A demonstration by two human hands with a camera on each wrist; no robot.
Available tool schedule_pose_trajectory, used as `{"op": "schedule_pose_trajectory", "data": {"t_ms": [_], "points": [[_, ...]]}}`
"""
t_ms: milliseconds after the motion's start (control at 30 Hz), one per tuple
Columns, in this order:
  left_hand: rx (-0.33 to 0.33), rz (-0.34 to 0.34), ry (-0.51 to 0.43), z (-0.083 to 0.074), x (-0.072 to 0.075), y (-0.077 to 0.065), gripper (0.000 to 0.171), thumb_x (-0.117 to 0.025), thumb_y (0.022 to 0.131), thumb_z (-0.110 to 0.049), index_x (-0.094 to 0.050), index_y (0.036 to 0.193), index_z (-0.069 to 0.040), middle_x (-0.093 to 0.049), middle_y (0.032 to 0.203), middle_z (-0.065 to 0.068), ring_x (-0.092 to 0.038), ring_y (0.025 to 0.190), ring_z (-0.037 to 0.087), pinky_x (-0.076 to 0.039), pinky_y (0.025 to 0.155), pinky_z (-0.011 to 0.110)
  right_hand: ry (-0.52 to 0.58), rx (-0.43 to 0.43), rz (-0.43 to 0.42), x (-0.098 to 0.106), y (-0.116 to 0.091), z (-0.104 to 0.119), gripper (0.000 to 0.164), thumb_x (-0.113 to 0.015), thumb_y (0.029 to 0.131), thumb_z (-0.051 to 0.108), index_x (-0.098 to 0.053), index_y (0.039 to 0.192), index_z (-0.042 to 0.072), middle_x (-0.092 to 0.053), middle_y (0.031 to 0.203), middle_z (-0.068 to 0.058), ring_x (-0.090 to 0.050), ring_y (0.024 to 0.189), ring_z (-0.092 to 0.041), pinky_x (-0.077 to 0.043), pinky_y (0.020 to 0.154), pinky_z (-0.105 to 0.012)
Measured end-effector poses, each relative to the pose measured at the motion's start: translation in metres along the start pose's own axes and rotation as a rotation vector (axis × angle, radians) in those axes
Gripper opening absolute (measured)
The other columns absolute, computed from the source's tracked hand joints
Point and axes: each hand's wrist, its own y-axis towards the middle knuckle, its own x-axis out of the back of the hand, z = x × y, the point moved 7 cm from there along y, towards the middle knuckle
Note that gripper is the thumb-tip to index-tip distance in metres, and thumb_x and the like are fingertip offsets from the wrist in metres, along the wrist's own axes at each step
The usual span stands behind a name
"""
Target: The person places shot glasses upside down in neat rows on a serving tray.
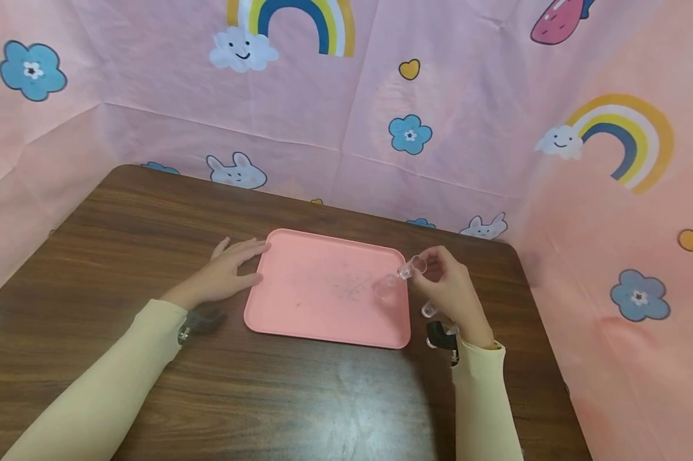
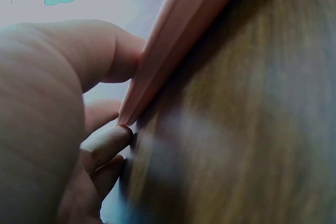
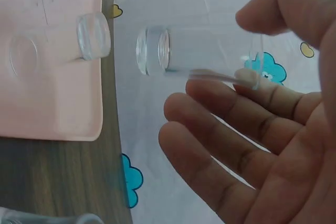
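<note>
In the head view my right hand point(image 1: 451, 285) pinches a small clear cup point(image 3: 210, 51) near its rim, between thumb and fingertips. Its thick base points down, a little apart from a second clear cup point(image 3: 55, 51). That one stands upside down on the right side of the pink tray point(image 1: 323, 288), its thick base on top. My left hand point(image 1: 222, 272) rests at the tray's left edge, fingers stretched out over the rim. Close up, the left thumb point(image 2: 113, 56) touches the rim. Beside my right wrist another clear cup point(image 1: 429, 310) is on the table, partly hidden.
The brown wooden table point(image 1: 277, 403) carries the tray near its middle. Pink patterned cloth point(image 1: 346, 115) hangs behind the table and along its sides. A dark wrist mount point(image 1: 440, 336) sits under my right wrist, close to the loose cup.
</note>
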Motion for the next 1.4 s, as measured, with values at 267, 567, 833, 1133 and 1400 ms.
{"op": "schedule_pose_trajectory", "data": {"t_ms": [267,567,833,1133,1400], "points": [[-0.004,0.008,-0.012,-0.002,0.0,0.0,0.066,-0.061,0.091,-0.037,-0.035,0.147,-0.014,-0.034,0.151,0.008,-0.021,0.143,0.03,0.008,0.114,0.054,-0.006,0.021,0.038,-0.009,0.0,-0.004,0.022,-0.07,0.084,0.027,-0.056,0.098,0.018,-0.061,0.084,0.001,-0.059,0.072,-0.015,-0.053,0.063,-0.029],[-0.007,0.014,-0.004,0.0,-0.001,0.001,0.067,-0.062,0.09,-0.04,-0.036,0.147,-0.014,-0.034,0.152,0.009,-0.02,0.143,0.031,0.009,0.114,0.053,0.004,-0.072,0.214,-0.023,-0.004,-0.012,0.019,-0.068,0.085,0.029,-0.056,0.097,0.022,-0.059,0.086,-0.003,-0.057,0.067,-0.023,-0.051,0.045,-0.036],[0.035,0.011,0.006,0.002,0.0,0.002,0.074,-0.062,0.089,-0.042,-0.029,0.149,-0.012,-0.029,0.153,0.013,-0.019,0.143,0.032,0.009,0.115,0.05,-0.016,-0.057,0.241,-0.031,0.0,-0.015,0.022,-0.07,0.084,0.027,-0.056,0.1,0.019,-0.061,0.089,0.0,-0.059,0.073,-0.02,-0.052,0.055,-0.034],[0.136,-0.013,-0.01,0.009,0.001,0.005,0.081,-0.062,0.089,-0.042,-0.022,0.151,-0.007,-0.017,0.156,0.018,-0.008,0.144,0.036,0.005,0.117,0.05,-0.015,0.023,0.233,-0.035,0.001,-0.01,0.027,-0.074,0.081,0.027,-0.055,0.099,0.021,-0.065,0.089,0.005,-0.059,0.079,-0.016,-0.052,0.067,-0.033],[0.142,-0.08,-0.139,0.007,0.008,0.006,0.059,-0.044,0.093,-0.008,-0.025,0.149,-0.004,-0.024,0.154,0.019,-0.013,0.144,0.037,0.001,0.117,0.05,0.057,0.071,0.266,-0.049,0.0,0.001,0.024,-0.073,0.082,0.023,-0.056,0.099,0.02,-0.066,0.089,0.005,-0.062,0.081,-0.012,-0.053,0.071,-0.031]]}}
